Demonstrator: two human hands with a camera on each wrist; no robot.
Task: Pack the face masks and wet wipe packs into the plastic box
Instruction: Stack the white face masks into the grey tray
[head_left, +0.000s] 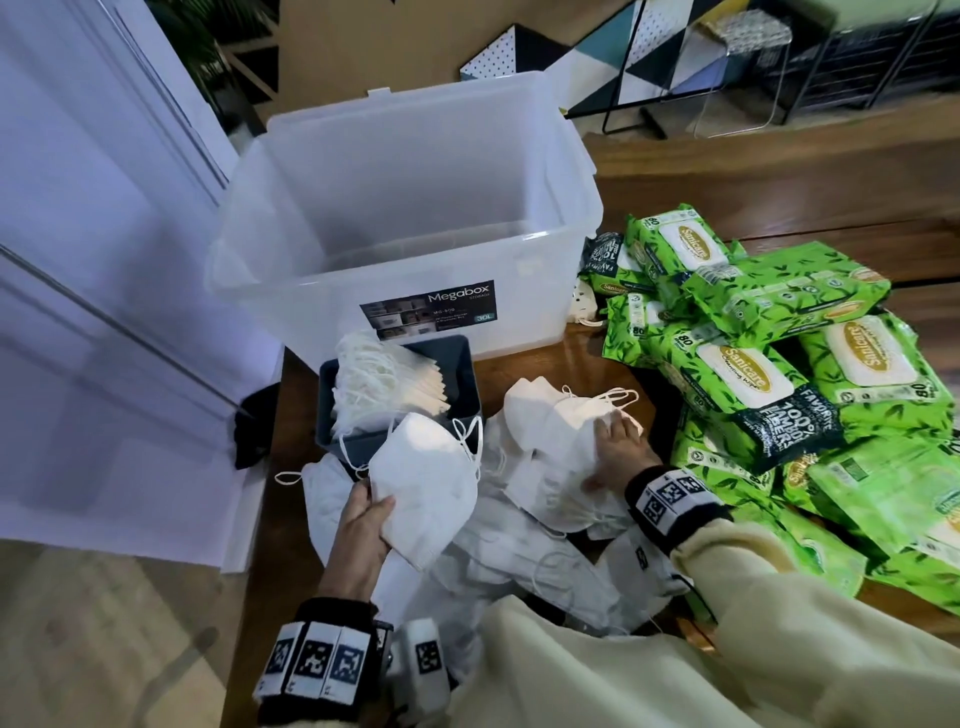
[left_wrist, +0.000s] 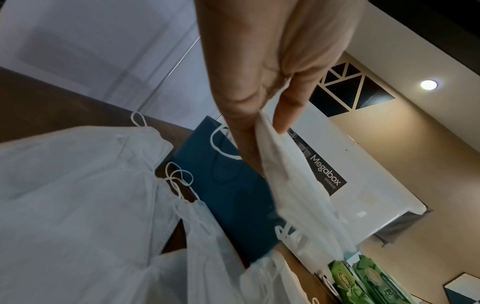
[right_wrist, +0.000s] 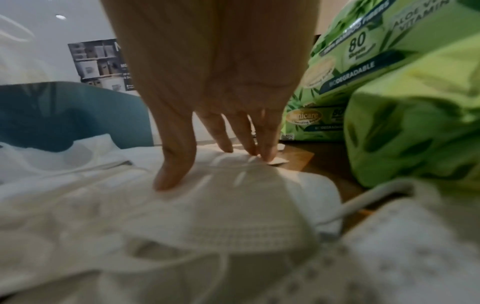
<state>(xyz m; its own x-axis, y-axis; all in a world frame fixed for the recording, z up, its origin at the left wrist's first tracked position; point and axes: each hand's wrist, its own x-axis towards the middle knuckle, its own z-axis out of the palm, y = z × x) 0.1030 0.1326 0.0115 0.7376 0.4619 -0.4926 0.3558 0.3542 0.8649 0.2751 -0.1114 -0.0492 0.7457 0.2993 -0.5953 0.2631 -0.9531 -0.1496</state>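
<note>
Two hands work the masks: left hand (head_left: 363, 525) pinches a mask (head_left: 423, 493) lifted for stacking, right hand (head_left: 618, 447) fingers (right_wrist: 223, 139) straight, pressing the mask pile (head_left: 550, 431); plastic box (head_left: 582, 218) and wipe packs (head_left: 769, 332) wait on the counter (head_left: 550, 358).

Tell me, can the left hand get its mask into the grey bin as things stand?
Probably yes. The left hand holds a mask right by the grey bin, whose near side looks open; the stack of masks fills only its far part.

A mask (head_left: 423, 488) is pinched by the left hand (head_left: 363, 525); the right hand (head_left: 618, 447) is laid flat, fingers straight.
</note>
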